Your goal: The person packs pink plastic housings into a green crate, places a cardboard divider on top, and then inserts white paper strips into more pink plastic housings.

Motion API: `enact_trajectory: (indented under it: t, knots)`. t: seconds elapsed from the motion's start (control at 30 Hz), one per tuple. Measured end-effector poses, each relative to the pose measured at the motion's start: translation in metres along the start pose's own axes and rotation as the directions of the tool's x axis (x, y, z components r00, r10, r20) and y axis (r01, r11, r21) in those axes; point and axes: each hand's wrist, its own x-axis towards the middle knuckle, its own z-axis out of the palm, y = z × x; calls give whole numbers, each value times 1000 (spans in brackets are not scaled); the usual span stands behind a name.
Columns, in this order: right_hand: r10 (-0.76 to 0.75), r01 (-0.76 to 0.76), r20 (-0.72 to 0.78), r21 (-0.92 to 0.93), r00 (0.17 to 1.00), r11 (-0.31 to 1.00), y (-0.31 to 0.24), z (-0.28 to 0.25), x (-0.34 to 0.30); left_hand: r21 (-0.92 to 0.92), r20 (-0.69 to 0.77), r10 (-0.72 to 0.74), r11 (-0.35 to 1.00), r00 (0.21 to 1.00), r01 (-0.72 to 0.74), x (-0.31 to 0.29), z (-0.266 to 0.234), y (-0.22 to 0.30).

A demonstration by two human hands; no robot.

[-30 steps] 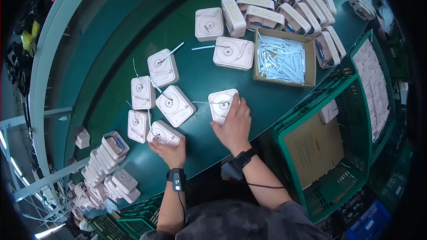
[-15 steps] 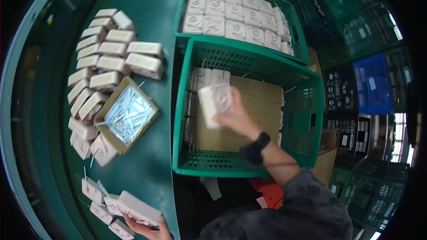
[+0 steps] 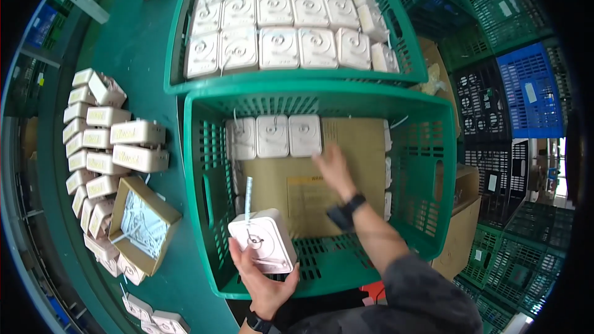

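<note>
My left hand (image 3: 265, 284) grips a pale, square plastic casing (image 3: 267, 244) by its lower part, with the thumb on one side. The casing is tilted over the near left corner of a green crate (image 3: 322, 91), and a pale strip (image 3: 249, 192) sticks up from it. Inside the crate, three similar casings lie flat in a row at the far left; the rightmost casing (image 3: 304, 136) is closest to my right hand (image 3: 334, 170). That hand is empty, fingers apart, over a brown cardboard sheet (image 3: 362, 148).
Beyond stands a second green crate (image 3: 408, 55), packed with casings. Several loose casings (image 3: 139, 132) cluster on the green table (image 3: 185, 241) at left, beside a cardboard box (image 3: 164, 216) of pale strips. Stacked crates (image 3: 529, 93) rise at the right.
The casing in my right hand now lies in the crate's row, released. My left hand has lifted another casing off the table and brought it over the crate. The view has shifted.
</note>
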Motion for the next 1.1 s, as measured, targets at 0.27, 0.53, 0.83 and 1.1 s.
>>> enact_trajectory:
  t: [0.27,0.53,0.83,1.1]
  knots:
    - [-138,5,227,502,964,865,-24,-47,-115,48,277,142,986,950,-162,44,66,32]
    - [180,-179,51,537,982,825,133,-54,75,-204,87,-238,946,967,251,0,-44,39]
    - [145,-225,-212,-425,967,877,40,-19,86,150,-275,-314,919,909,363,-114,-134,-27]
    - [-554,521,120,227,824,823,-191,30,-137,115,-777,-430,621,460,775,-273,-242,-142]
